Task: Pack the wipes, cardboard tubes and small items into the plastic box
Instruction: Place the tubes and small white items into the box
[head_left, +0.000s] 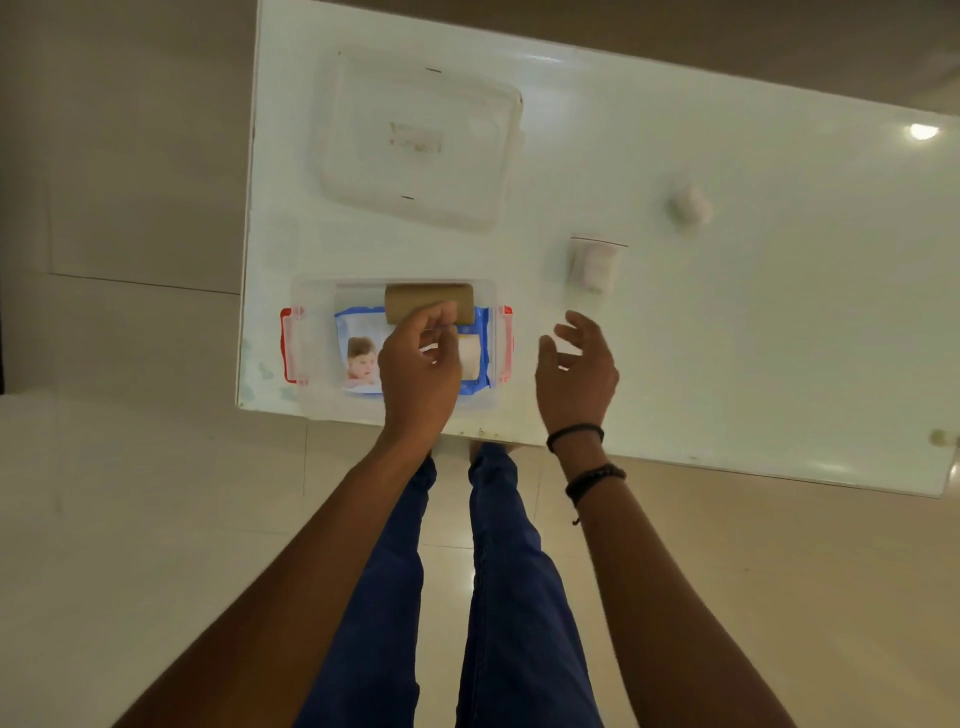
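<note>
A clear plastic box (311, 358) with red side latches stands at the near left corner of the white table. A blue pack of wipes (358, 343) lies flat inside it. Along the box's far wall lies a brown cardboard tube (428, 301). My left hand (421, 369) hovers over the box, its fingertips on the tube's near side. Just right of the box, my right hand (574, 374) floats above the table with fingers spread and nothing in it. Two small white items (595, 265) (690, 205) rest on the table to the right.
The box's clear lid (415, 140) lies flat at the far left of the table. The table's near edge (727, 465) runs just in front of my legs, and tiled floor surrounds it. A light reflection glares at the far right.
</note>
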